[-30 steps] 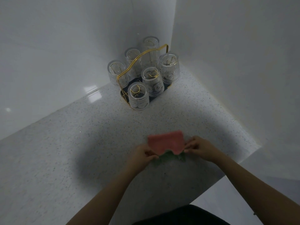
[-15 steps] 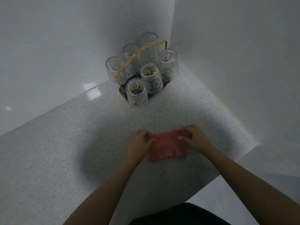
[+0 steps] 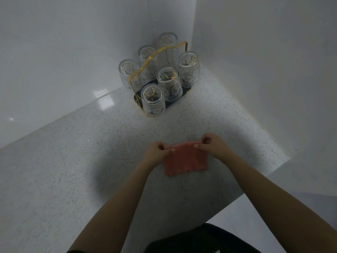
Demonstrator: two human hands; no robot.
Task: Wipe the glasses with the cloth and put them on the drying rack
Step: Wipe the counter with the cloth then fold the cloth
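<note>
Left hand (image 3: 158,152): pinched the far left corner of the cloth (image 3: 185,159), thumb and fingers curled onto the edge.
Right hand (image 3: 212,146): pinched the far right corner of the same edge, fingers curled.
Cloth: pink, stretched taut between both hands along its far edge; near edge wavy and loose. Could not tell whether it lay on the countertop (image 3: 73,170) or hung just above it.
Drying rack (image 3: 158,70): gold wire frame on a dark base, in the far corner where the two white walls (image 3: 264,61) met, well apart from the hands.
Glasses (image 3: 169,83): six ribbed clear glasses, all upside down on the rack, three on each side of the handle.
Countertop: speckled white, dim light.
</note>
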